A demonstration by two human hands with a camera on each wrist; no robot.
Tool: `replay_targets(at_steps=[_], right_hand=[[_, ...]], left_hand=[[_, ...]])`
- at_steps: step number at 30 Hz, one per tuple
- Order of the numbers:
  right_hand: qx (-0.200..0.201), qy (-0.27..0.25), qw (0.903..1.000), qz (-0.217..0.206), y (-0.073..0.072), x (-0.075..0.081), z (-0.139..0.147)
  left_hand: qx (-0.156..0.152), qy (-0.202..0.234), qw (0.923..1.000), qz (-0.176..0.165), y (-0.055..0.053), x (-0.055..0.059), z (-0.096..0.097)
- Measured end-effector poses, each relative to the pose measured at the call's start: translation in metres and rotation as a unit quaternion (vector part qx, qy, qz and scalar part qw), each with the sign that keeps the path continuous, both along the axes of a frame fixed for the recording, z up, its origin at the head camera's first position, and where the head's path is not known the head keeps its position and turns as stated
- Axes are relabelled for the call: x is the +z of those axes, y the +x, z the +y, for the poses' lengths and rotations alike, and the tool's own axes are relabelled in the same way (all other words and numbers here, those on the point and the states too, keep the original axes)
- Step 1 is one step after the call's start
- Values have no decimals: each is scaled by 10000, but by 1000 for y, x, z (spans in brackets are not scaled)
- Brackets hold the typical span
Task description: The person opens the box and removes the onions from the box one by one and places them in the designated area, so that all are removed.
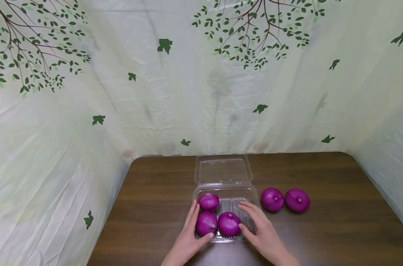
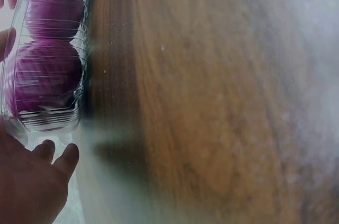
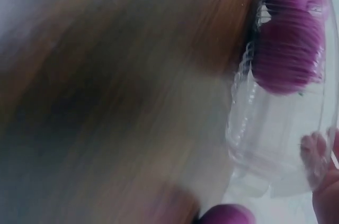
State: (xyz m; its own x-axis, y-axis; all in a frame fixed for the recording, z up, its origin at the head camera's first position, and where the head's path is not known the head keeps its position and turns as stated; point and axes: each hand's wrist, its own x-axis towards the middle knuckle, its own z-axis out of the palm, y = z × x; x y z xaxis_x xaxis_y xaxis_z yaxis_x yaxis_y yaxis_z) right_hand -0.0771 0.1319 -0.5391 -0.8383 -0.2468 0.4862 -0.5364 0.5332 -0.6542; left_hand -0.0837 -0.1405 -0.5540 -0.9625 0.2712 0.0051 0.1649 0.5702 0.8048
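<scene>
Purple onions (image 1: 206, 223) sit three in the clear tray (image 1: 228, 204), two on the table (image 1: 348, 225) to its right. With the left hand (image 1: 187, 240) straight-fingered and the right hand (image 1: 264, 233) loosely spread, light nudges probably settle the three best.

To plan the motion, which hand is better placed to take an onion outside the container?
Probably the right hand: it is nearer the loose onions, while the left hand is on the opposite side of the container.
</scene>
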Motion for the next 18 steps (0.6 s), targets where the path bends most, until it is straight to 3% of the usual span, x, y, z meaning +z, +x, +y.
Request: replay_targets(at_steps=[8,14,18], right_hand=[[88,591,9957,-710,-8,1,-10],[240,990,9864,-1292,-15,4,-15],[311,1146,9843,-1302,-18,2,-20]], left_hand=[[-25,8,10000,-37,0,1,-1],[-44,41,10000,-11,0,0,-1],[-48,67,10000,22,0,0,0]])
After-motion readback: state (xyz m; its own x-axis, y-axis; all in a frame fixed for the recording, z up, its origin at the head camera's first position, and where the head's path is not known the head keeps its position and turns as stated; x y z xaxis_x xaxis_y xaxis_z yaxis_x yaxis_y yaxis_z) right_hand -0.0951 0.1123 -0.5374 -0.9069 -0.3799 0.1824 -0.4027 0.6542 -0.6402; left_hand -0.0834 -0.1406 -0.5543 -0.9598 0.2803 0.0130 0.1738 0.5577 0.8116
